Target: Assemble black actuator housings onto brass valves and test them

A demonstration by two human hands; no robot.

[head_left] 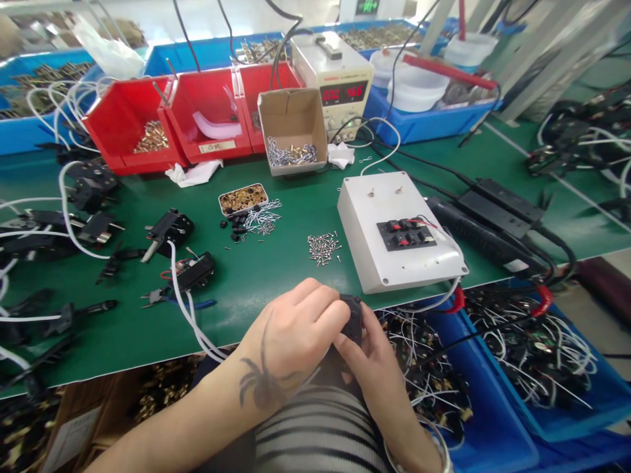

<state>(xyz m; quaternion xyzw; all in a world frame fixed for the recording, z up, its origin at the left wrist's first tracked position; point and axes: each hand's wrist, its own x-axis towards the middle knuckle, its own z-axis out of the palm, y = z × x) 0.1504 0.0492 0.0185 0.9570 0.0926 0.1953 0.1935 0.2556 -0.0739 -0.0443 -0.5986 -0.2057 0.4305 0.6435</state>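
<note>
At the table's front edge, a small black plastic housing shows between my two hands, partly covered by the fingers. My right hand grips it, thumb across the near side and fingers around the far side. Curled over its left side is my left hand, back of the hand up; its fingertips are hidden. Beyond the hands lies a pile of small screws. Left of them on the table are a black plug body with its inside showing and blue-handled cutters.
A grey test box stands right of the screws. Behind are red bins, a cardboard box and a power supply. A small tray sits mid-table. Corded plugs crowd the left; a blue crate stands low right.
</note>
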